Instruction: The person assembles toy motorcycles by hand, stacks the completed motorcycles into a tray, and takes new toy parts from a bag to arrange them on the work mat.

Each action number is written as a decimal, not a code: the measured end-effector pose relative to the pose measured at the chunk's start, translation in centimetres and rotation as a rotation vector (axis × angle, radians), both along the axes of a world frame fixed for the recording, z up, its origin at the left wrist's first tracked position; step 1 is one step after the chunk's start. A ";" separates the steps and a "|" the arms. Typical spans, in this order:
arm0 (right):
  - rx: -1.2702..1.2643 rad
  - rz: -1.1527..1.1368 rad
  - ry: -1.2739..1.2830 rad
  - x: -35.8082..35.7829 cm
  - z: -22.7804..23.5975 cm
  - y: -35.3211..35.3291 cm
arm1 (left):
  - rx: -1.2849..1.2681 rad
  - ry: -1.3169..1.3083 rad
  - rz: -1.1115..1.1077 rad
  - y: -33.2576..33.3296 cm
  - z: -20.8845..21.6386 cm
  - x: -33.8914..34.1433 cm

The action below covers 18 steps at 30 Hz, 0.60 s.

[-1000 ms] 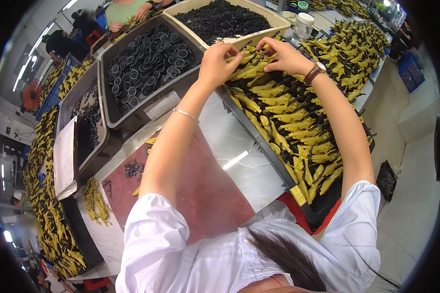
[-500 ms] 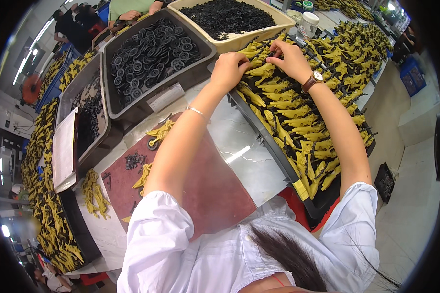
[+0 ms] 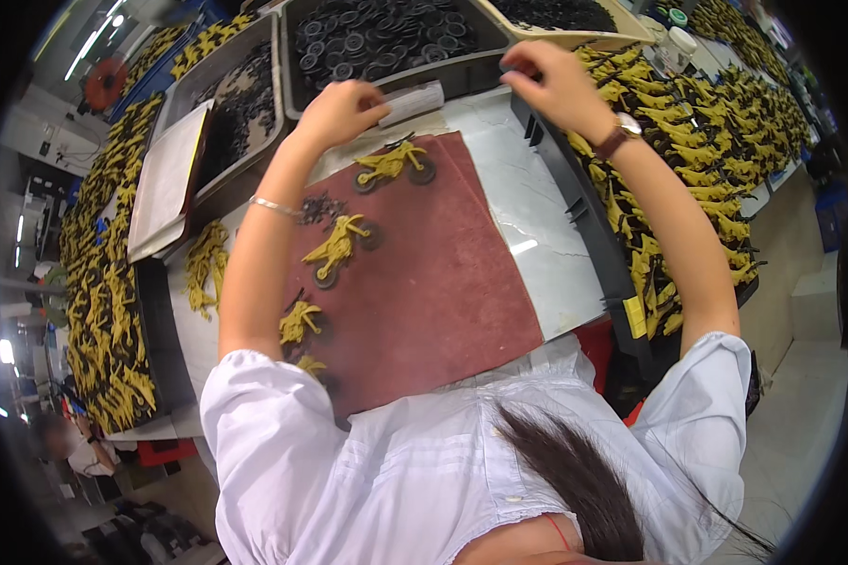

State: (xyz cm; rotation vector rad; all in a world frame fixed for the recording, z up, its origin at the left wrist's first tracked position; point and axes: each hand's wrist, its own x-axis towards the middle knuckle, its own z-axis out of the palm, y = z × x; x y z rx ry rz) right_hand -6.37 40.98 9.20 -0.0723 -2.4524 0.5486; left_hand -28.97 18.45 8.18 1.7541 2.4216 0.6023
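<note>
My left hand (image 3: 341, 115) hovers above the far edge of a red-brown mat (image 3: 424, 282), near the front wall of a grey bin of black wheels (image 3: 377, 42). Its fingers are loosely bent and slightly apart, with nothing visible in them. My right hand (image 3: 558, 87) is over the far left corner of a dark tray (image 3: 584, 226). Its thumb and finger close round a small dark bit too unclear to name. On the mat lie several yellow toy motorcycles with black wheels, among them a far one (image 3: 393, 166) and a middle one (image 3: 337, 247); the nearest are partly behind my left arm.
Rows of yellow toy parts (image 3: 674, 141) fill the right tray. A beige bin (image 3: 622, 24) of small black parts stands at the back. To the left are a grey bin (image 3: 278, 89), a paper pad (image 3: 168, 179) and loose yellow parts (image 3: 205, 268).
Both hands have left the yellow parts in the right tray and moved left, farther apart. My view has turned, and more of the mat and its toy motorcycles shows.
</note>
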 end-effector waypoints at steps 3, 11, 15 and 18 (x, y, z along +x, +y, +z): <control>0.007 0.188 -0.263 -4.1 -3.0 -4.3 | -0.164 -0.061 0.112 -7.0 -0.1 0.0; 0.090 0.095 -0.535 -10.1 -9.8 -10.1 | -0.198 -0.160 0.335 -25.9 -0.3 6.3; 0.176 0.101 -0.377 -9.8 -9.6 -10.0 | -0.146 -0.350 0.265 -30.8 -1.8 11.3; 0.044 0.336 -0.339 -10.2 -7.7 -10.6 | -0.039 -0.350 0.214 -33.3 -4.0 14.4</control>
